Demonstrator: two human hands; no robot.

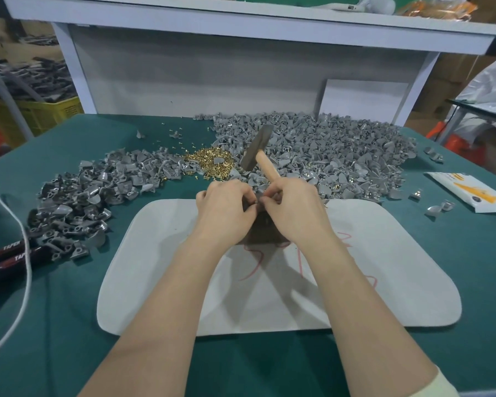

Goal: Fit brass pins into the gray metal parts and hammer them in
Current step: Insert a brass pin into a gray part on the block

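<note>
My left hand (225, 206) and my right hand (294, 209) meet at the far edge of the white mat (166, 282). Their fingertips pinch a small gray metal part (256, 199) between them; the part is mostly hidden. My right hand also grips the wooden handle of a hammer (257, 150), whose steel head points up and away over the parts. A dark block (262, 230) lies on the mat under my hands. A heap of brass pins (209, 163) lies just beyond my hands.
Large piles of gray metal parts lie at the back right (341, 156) and at the left (78, 202) on the green table (55, 325). Red-handled pliers (9, 259) and a white cord (26, 270) lie at the left. A printed packet (470, 193) sits at right.
</note>
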